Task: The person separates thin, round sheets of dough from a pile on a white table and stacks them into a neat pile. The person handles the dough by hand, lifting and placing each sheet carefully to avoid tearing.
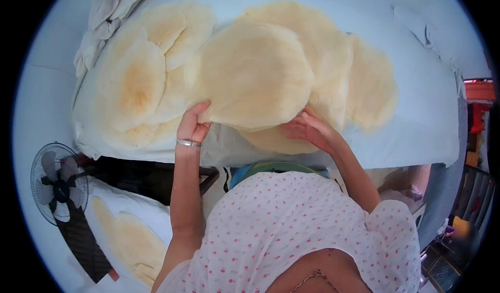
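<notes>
A large, thin round flatbread (254, 74) is lifted at its near left edge by my left hand (194, 121), the thumb on top and the fingers beneath. My right hand (310, 130) is at the near right rim of the same bread, fingers spread; its fingertips are partly hidden, so I cannot tell whether they grip it. Under and behind this bread lie more overlapping flatbreads (326, 54). On the left, several more form a pile, the top one (138, 85) browned in its middle. At the right a paler flatbread (371, 82) rests on the cloth.
White cloth (422, 109) covers the table under the breads. Bunched cloth (103, 23) lies along its far left edge. A standing fan (60, 187) is at the lower left, near a second white-covered surface holding more flatbreads (136, 242). Assorted items (461, 230) crowd the right rim.
</notes>
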Available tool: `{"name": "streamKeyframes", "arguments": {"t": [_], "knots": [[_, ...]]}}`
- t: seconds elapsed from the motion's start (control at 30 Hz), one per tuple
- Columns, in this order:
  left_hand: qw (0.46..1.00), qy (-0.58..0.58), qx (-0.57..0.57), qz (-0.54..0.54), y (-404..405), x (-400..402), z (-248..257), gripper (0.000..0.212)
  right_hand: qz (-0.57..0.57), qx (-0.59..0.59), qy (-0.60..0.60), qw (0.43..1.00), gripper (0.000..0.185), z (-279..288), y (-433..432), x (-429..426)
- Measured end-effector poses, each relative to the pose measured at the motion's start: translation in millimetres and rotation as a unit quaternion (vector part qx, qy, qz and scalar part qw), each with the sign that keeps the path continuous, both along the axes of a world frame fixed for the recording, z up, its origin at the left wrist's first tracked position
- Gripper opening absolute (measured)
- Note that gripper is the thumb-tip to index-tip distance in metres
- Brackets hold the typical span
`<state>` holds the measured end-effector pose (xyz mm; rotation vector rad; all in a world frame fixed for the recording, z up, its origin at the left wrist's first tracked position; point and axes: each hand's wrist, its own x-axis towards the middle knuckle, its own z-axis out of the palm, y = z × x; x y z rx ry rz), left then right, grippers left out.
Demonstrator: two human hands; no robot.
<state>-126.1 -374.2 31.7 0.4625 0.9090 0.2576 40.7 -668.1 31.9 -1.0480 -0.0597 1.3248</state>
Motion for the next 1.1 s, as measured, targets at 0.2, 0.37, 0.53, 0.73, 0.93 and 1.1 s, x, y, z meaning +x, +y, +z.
{"name": "streamKeyframes", "arguments": {"t": [0.2, 0.37, 0.53, 0.73, 0.93, 1.1], "knots": [[0.808, 0.238, 0.538, -0.043, -13.6, -53.0, -55.9, 0.044, -0.020, 0.098, -0.095, 0.990, 0.065, -17.3, 40.3, 1.4], [0.827, 0.029, 0.535, -0.174, -84.2, 25.6, 15.7, 0.043, -0.007, 0.053, -0.203, 0.978, 0.058, -5.7, 52.4, 3.5], [0.810, -0.008, 0.551, -0.203, -107.0, 77.5, 13.7, 0.040, 0.005, -0.009, -0.328, 0.945, 0.051, -8.8, 59.7, 2.8], [0.673, 0.037, 0.703, -0.229, -95.7, 83.6, 5.4, 0.015, -0.149, -0.011, -0.390, 0.909, 0.038, -19.4, 67.9, -14.0], [0.673, 0.019, 0.710, -0.206, -30.9, 89.2, 39.5, 0.015, -0.207, -0.172, -0.251, 0.930, 0.020, -40.8, 58.7, -15.4], [0.679, -0.072, 0.681, -0.264, 77.3, 98.3, 81.0, 0.014, -0.326, -0.063, -0.192, 0.924, 0.029, -28.1, 68.5, -23.9]]}}
